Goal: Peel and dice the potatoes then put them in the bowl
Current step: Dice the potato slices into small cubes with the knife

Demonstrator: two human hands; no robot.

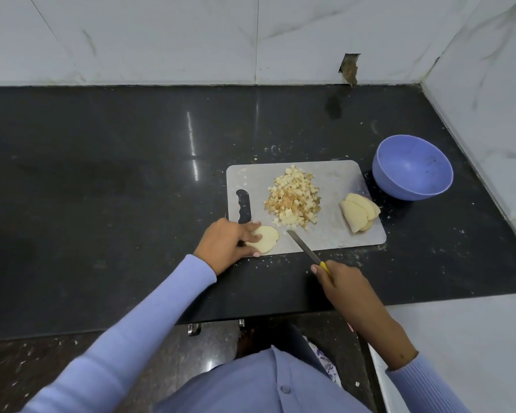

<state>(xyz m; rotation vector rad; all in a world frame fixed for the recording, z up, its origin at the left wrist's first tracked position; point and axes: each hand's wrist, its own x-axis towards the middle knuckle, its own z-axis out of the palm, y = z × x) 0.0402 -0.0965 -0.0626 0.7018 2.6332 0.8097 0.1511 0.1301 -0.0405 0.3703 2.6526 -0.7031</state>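
Note:
A grey cutting board (pixel 337 234) lies on the black counter. A heap of diced potato (pixel 294 201) sits in its middle. Several peeled potato slices (pixel 358 214) are stacked at its right edge. My left hand (pixel 231 242) holds a small stack of potato slices (pixel 267 238) at the board's near left corner, fingers on top and thumb at the near side. My right hand (pixel 337 280) grips the yellow handle of a knife (pixel 304 247); its blade points up-left over the board's near edge, just right of the held slices. An empty purple bowl (pixel 385 174) stands right of the board.
The black counter (pixel 116 189) stretches wide to the left and behind the board. White marble walls close it at the back and right. Small potato crumbs lie scattered around the board. The counter's front edge runs just below my hands.

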